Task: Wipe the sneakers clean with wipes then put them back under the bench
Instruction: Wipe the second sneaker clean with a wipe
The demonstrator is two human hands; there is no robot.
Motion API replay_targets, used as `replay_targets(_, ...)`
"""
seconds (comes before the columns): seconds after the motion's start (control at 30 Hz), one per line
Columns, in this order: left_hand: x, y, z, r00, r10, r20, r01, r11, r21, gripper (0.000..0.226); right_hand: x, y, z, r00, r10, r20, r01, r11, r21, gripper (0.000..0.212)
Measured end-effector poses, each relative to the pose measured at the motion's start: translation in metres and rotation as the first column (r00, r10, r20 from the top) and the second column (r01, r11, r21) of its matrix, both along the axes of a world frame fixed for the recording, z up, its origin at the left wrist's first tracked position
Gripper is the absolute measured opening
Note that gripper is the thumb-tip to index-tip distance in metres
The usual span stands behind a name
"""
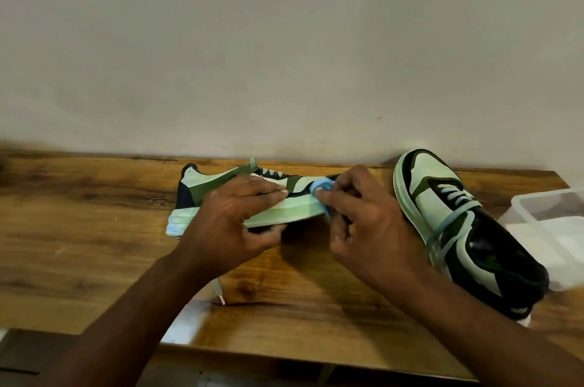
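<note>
Nearest the camera, two bare forearms rise from the bottom edge, cut off below the elbows. They reach over the front edge of the glossy brown wooden bench point(94, 216), whose left part is blurred.

The left hand point(232, 219) grips the mint-green, olive and black sneaker lying on its side point(221, 189), fingers curled over the upper and thumb tucked under the pale sole; the hand hides much of the shoe's middle. A loose mint lace end point(219, 290) hangs out below the wrist.

The right hand point(363, 222) pinches a crumpled light-blue wipe point(322, 186) against the sneaker's toe end. The toe itself is hidden behind the fingers and wipe, and most of the wipe is covered.

Right of that hand, the matching second sneaker point(455, 222) rests tilted on the bench, its heel partly blurred. Beside it a clear plastic container point(543, 222) is cut off by the right edge; its contents are hard to make out.

Behind everything stands a plain beige wall point(284, 39).
</note>
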State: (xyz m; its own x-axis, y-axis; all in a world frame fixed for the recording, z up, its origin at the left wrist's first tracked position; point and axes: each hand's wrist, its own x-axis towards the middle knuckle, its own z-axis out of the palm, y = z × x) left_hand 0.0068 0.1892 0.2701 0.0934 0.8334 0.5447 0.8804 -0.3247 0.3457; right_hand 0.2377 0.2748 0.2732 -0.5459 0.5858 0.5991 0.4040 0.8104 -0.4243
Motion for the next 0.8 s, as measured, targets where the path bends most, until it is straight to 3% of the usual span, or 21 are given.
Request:
replay_targets(0.03, -0.001, 0.000, 0.000, 1.000, -0.004, 0.000, 0.004, 1.000, 0.000, 0.048, 0.000, 0.002, 0.001, 1.000, 0.013, 0.022, -0.013, 1.000, 0.018, 0.037)
replay_targets(0.1, -0.001, 0.000, 0.000, 1.000, -0.009, 0.004, 0.009, 1.000, 0.006, 0.047, 0.002, 0.017, 0.000, 0.996, -0.051, -0.076, 0.049, 0.998, -0.029, 0.035)
replay_targets(0.17, 0.000, 0.000, 0.000, 1.000, -0.016, 0.008, 0.016, 1.000, 0.010, 0.046, 0.007, 0.035, 0.001, 0.966, -0.207, -0.158, 0.178, 0.968, -0.175, 0.033)
replay_targets(0.27, 0.001, -0.001, -0.001, 1.000, -0.024, 0.016, 0.024, 0.999, 0.022, 0.046, 0.013, 0.048, -0.001, 0.932, -0.345, -0.110, 0.281, 0.881, -0.380, 0.033)
replay_targets(0.33, 0.000, -0.001, -0.001, 1.000, -0.019, 0.015, 0.019, 1.000, 0.015, 0.048, 0.010, 0.039, -0.001, 0.940, -0.316, -0.130, 0.274, 0.924, -0.268, 0.034)
replay_targets(0.47, -0.002, -0.002, -0.001, 1.000, -0.018, 0.014, 0.018, 1.000, -0.008, 0.047, 0.001, 0.017, 0.005, 0.992, -0.045, -0.117, 0.039, 0.998, -0.050, 0.037)
replay_targets(0.53, -0.002, -0.003, 0.000, 1.000, -0.027, 0.004, 0.027, 0.999, -0.018, 0.047, 0.001, 0.018, 0.006, 0.995, 0.007, -0.102, -0.007, 1.000, -0.002, 0.039)
replay_targets(0.6, -0.001, -0.003, 0.001, 0.999, -0.032, -0.005, 0.032, 0.999, -0.017, 0.047, 0.004, 0.026, 0.004, 0.990, -0.063, -0.125, 0.057, 0.997, -0.050, 0.038)
replay_targets(0.73, -0.001, -0.003, 0.001, 1.000, -0.031, -0.002, 0.031, 0.999, -0.010, 0.047, 0.012, 0.044, 0.004, 0.942, -0.294, -0.163, 0.224, 0.911, -0.347, 0.032)
replay_targets(0.8, -0.003, -0.003, 0.000, 1.000, -0.030, -0.003, 0.030, 0.999, -0.013, 0.047, 0.012, 0.040, 0.006, 0.938, -0.307, -0.158, 0.233, 0.900, -0.368, 0.031)
